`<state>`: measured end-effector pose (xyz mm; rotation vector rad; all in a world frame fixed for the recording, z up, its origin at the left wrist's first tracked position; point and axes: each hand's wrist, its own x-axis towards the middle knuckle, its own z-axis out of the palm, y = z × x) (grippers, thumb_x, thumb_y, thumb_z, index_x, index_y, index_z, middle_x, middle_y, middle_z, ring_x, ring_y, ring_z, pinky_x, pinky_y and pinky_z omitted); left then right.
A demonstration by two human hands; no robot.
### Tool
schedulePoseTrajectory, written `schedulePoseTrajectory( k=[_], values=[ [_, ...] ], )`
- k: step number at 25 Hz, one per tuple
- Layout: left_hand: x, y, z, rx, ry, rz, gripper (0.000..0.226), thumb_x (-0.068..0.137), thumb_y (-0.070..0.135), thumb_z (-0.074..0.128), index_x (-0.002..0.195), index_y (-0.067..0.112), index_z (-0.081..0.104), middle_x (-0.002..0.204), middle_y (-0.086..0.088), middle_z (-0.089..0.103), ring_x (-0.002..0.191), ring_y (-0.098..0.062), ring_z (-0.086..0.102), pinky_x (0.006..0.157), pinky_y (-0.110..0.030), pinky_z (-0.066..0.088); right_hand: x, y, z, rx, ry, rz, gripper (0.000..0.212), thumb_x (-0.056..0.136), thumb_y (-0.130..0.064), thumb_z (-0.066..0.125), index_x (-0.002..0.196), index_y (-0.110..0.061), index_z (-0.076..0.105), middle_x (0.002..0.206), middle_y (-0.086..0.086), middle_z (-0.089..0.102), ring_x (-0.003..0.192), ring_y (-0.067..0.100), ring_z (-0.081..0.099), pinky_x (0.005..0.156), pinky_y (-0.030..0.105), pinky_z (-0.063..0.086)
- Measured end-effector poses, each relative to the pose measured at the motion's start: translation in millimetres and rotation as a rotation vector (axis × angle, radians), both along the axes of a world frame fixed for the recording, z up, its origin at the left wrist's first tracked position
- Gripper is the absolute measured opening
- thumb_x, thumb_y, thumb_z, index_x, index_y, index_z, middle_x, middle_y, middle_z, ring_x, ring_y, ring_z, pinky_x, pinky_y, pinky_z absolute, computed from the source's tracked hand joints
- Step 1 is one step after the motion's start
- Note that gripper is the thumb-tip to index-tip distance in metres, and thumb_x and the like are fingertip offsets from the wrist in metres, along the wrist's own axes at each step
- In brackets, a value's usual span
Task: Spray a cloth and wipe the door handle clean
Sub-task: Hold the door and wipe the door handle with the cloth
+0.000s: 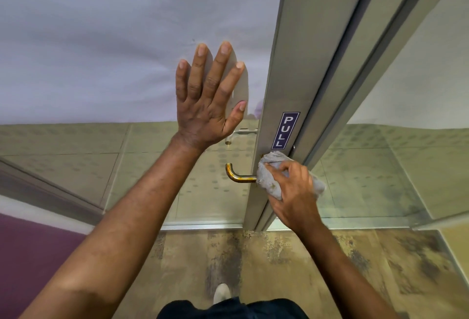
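item: door handle [239, 176], brass, curved, mounted on the metal door frame [279, 90] just below a "pull" sticker [285, 130]. its base is covered by the cloth [269, 179], its free end bare. our right hand [291, 189] has its fingers closed around the bunched grey cloth, pressing it where handle meets frame. our left hand [205, 105] lies flat, fingers spread wide and holding nothing, on the glass door [101, 39] to steady it. advice: wrap the cloth round the bar and draw it outward to the bend, keeping the door braced.
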<state>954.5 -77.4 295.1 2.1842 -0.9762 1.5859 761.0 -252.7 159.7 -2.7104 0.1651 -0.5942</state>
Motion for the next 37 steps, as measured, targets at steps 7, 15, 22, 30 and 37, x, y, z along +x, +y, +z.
schedulePoseTrajectory(
  k=[7,15,22,30,37],
  values=[
    [0,1,1,0.018,0.0,-0.006,0.058,0.099,0.046,0.044,0.15,0.016,0.046,0.154,-0.018,0.049,0.151,-0.039,0.023,0.127,-0.048,0.004,1,36,-6,0.156,-0.064,-0.12,0.055,0.094,-0.028,0.062,0.146,-0.013,0.056,0.146,0.013,0.051,0.134,0.031,0.046,0.112,0.051,0.048],
    [-1,4,0,0.03,0.013,-0.015,0.059,0.1,0.046,0.043,0.15,0.016,0.049,0.154,-0.017,0.05,0.147,-0.041,0.026,0.126,-0.05,0.008,-6,47,-5,-0.18,0.119,-0.066,0.07,0.088,-0.042,0.065,0.15,-0.013,0.051,0.15,0.007,0.057,0.136,0.029,0.051,0.117,0.045,0.04],
    [0,4,2,0.048,0.018,-0.016,0.059,0.1,0.046,0.044,0.151,0.015,0.048,0.155,-0.017,0.049,0.146,-0.041,0.029,0.127,-0.049,0.005,15,34,45,-0.342,0.179,-0.039,0.044,0.105,-0.056,0.029,0.118,-0.032,0.063,0.109,-0.011,0.07,0.106,0.017,0.052,0.082,0.036,0.038],
    [-2,5,2,0.05,0.027,-0.013,0.059,0.101,0.046,0.043,0.151,0.015,0.049,0.156,-0.015,0.048,0.148,-0.039,0.028,0.127,-0.049,0.006,29,39,34,-0.225,0.21,-0.114,0.047,0.101,-0.056,0.034,0.096,-0.025,0.068,0.093,-0.006,0.065,0.101,0.02,0.051,0.084,0.037,0.042],
    [0,4,2,0.04,0.008,-0.026,0.059,0.099,0.046,0.045,0.15,0.016,0.05,0.154,-0.014,0.051,0.145,-0.04,0.034,0.125,-0.051,0.012,-6,105,-5,1.349,-0.232,-0.462,0.036,0.104,-0.022,0.047,0.137,-0.01,0.055,0.127,0.0,0.062,0.131,0.014,0.056,0.099,0.025,0.05]
  ],
)
